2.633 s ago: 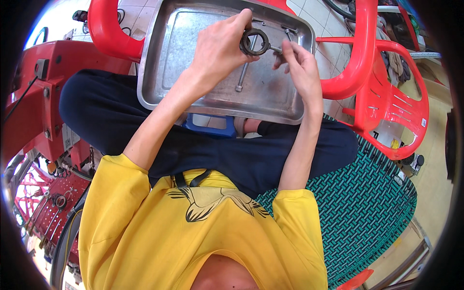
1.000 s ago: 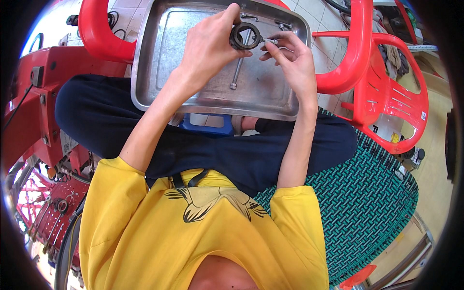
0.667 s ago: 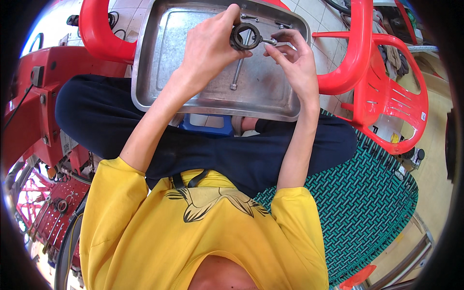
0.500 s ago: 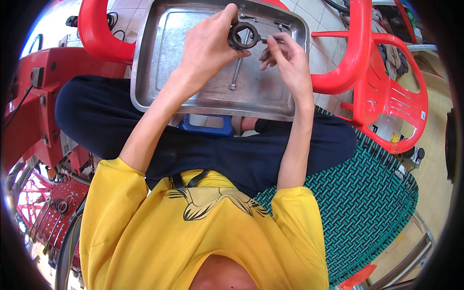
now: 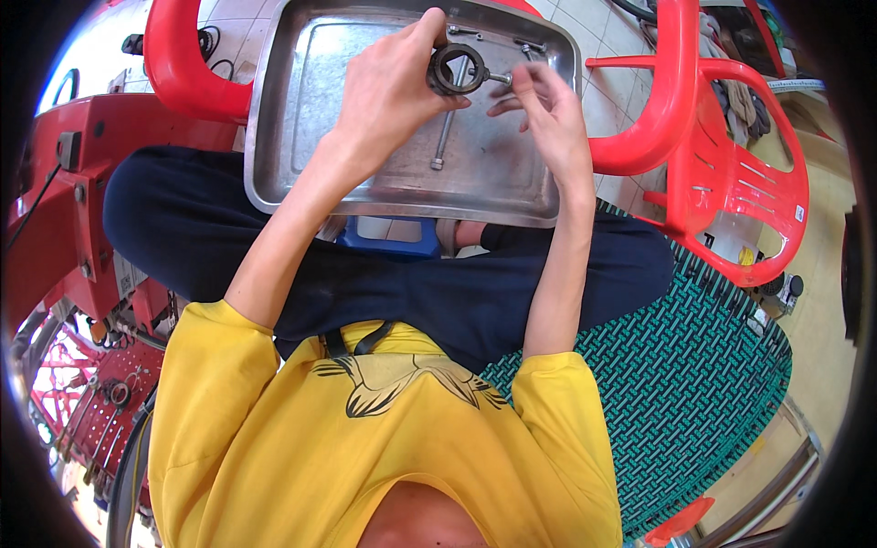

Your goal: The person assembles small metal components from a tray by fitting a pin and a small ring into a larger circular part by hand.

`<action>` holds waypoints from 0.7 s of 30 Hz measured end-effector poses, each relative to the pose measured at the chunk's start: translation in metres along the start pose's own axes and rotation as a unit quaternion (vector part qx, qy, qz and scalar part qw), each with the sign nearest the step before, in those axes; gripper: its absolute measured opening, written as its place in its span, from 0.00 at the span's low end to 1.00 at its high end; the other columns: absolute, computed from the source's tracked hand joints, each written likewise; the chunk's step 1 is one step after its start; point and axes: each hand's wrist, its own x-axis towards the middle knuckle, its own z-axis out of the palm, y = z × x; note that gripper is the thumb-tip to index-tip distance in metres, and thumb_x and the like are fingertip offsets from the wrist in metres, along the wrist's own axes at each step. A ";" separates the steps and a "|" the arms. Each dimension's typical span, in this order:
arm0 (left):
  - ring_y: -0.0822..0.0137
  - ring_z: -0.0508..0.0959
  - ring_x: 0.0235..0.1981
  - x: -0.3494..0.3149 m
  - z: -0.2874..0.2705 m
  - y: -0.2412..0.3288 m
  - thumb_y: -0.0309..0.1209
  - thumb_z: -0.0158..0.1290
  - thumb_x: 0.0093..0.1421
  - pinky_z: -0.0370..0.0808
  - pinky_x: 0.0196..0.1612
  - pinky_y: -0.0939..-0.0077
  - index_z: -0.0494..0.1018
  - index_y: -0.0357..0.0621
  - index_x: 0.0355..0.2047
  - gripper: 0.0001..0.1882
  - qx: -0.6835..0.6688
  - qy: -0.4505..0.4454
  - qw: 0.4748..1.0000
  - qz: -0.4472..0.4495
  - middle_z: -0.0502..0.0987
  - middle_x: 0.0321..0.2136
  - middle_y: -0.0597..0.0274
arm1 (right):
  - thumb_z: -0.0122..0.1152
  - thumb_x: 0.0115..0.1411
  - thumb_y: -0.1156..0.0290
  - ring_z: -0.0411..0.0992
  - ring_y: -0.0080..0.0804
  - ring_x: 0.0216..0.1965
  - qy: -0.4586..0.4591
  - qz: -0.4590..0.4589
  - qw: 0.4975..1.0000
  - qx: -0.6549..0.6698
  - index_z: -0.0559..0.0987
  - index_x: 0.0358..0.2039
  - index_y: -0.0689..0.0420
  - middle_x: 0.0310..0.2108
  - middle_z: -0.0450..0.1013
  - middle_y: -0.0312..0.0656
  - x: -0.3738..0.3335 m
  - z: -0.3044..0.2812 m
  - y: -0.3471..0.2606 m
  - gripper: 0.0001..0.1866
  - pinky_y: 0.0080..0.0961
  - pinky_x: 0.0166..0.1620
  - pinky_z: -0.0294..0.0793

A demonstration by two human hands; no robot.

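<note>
My left hand point(image 5: 397, 78) grips a dark metal ring point(image 5: 438, 73) with a square-cornered opening, holding it over the metal tray point(image 5: 274, 173). Out of the ring's right side sticks a bolt point(image 5: 500, 78), its head turned to the right. My right hand point(image 5: 548, 105) is just right of the bolt head, fingers loosely spread and a little blurred, with nothing visible in them. Beneath the ring a long bolt point(image 5: 441, 142) lies in the tray, partly hidden by the ring. Smaller bolts point(image 5: 464, 33) and another small fastener point(image 5: 528, 44) rest near the tray's far edge.
The tray sits on a red plastic chair point(image 5: 644, 155) in front of my crossed legs. Another red chair point(image 5: 731, 192) stands to the right, beside a green woven seat point(image 5: 694, 393). Red machinery point(image 5: 100, 210) and a pegboard of tools point(image 5: 110, 402) are at the left.
My right fingers have come off the bolt and moved slightly right, leaving its head exposed. The ring stays in my left hand, turned a little.
</note>
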 end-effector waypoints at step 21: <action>0.51 0.84 0.39 0.001 0.000 -0.001 0.37 0.77 0.41 0.77 0.39 0.61 0.71 0.42 0.41 0.32 -0.019 -0.008 1.000 0.010 0.84 0.35 0.55 | 0.73 0.61 0.69 0.80 0.27 0.26 0.018 -0.015 0.995 0.093 0.69 0.55 0.64 0.41 0.80 0.47 0.001 -0.002 0.000 0.27 0.19 0.30 0.76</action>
